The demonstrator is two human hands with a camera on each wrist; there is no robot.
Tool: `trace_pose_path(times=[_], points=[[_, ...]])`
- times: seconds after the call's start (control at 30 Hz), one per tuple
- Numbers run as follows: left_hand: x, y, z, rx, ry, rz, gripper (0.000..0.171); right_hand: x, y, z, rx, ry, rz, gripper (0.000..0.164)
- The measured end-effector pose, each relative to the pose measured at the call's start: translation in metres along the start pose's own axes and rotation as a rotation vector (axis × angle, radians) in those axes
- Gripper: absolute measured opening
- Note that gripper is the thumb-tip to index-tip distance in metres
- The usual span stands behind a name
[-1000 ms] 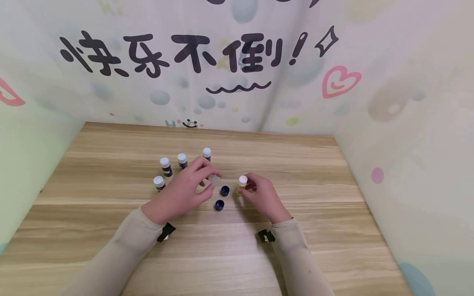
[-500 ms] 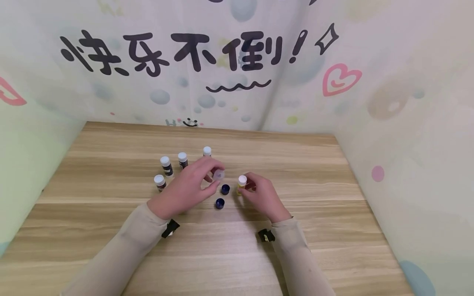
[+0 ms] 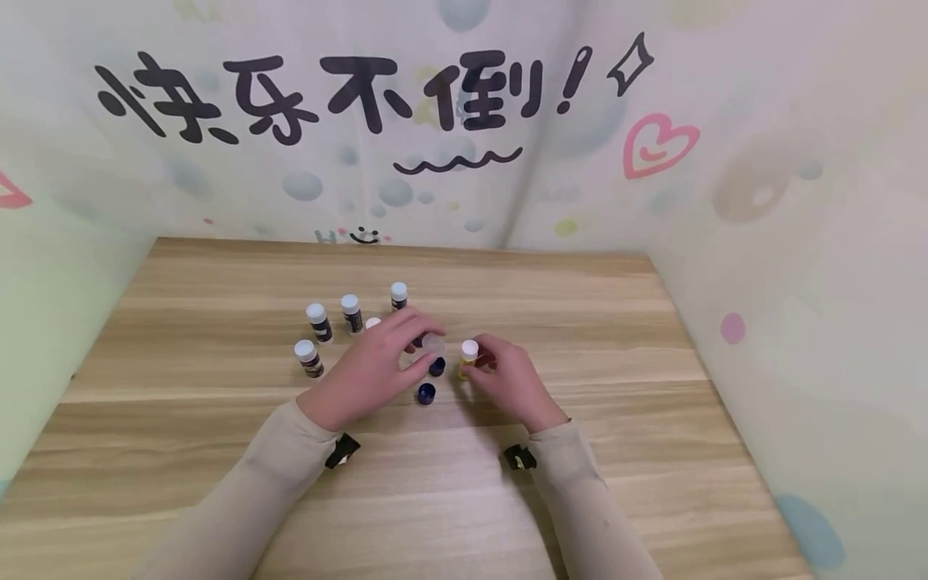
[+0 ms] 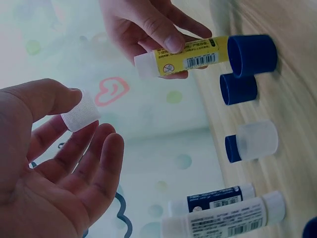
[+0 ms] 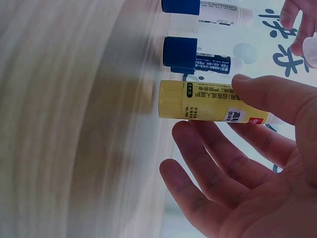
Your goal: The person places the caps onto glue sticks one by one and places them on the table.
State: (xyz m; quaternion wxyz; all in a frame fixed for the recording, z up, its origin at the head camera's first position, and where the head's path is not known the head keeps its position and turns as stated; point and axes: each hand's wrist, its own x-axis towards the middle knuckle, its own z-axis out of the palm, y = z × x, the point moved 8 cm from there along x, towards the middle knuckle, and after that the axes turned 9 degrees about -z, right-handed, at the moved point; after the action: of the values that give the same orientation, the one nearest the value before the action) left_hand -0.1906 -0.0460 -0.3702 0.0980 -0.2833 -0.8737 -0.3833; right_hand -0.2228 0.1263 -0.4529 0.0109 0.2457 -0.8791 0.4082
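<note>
In the left wrist view, my left hand (image 3: 370, 366) pinches a translucent, ribbed cap (image 4: 81, 114) between thumb and finger. The other fingers are bent loosely below it. My right hand (image 3: 513, 379) holds a yellow glue stick (image 5: 198, 101), thumb on one side and fingers on the other. It is upright, its white end (image 3: 470, 349) on top, right of the left hand. The pinched cap is close to that white end but apart from it. Two dark blue caps (image 3: 426, 393) rest between the hands, hollow side up; another translucent cap (image 4: 257, 140) shows in the left wrist view.
Several dark glue sticks with white tops (image 3: 317, 322) stand on the wooden table (image 3: 580, 322) behind and left of my left hand, one partly hidden by it. A printed cloth wall (image 3: 290, 193) closes off the back.
My left hand has shifted a little to the right with the translucent cap, nearer the yellow glue stick. The right hand keeps its grip nearly in place. The head view has shifted slightly.
</note>
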Motion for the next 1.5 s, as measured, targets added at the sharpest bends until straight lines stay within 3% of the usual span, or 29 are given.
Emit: trace_pose_path(times=[0.2, 0.4, 0.83, 1.07, 1.5], points=[[-0.003, -0.007, 0.002, -0.031, -0.018, -0.081, 0.027, 0.001, 0.000, -0.001, 0.004, 0.015, -0.006, 0.019], [-0.003, -0.012, -0.002, -0.016, 0.022, -0.128, 0.029, -0.002, -0.003, -0.003, 0.043, 0.071, -0.044, 0.023], [0.004, -0.011, -0.008, -0.025, 0.043, -0.153, 0.031, -0.004, -0.018, -0.010, 0.077, 0.169, -0.129, 0.030], [0.003, -0.010, -0.009, -0.050, 0.045, -0.167, 0.031, -0.005, -0.028, -0.006, 0.084, 0.163, -0.192, 0.032], [0.002, -0.010, -0.003, -0.035, 0.023, -0.183, 0.032, -0.004, -0.032, -0.004, 0.076, 0.142, -0.188, 0.030]])
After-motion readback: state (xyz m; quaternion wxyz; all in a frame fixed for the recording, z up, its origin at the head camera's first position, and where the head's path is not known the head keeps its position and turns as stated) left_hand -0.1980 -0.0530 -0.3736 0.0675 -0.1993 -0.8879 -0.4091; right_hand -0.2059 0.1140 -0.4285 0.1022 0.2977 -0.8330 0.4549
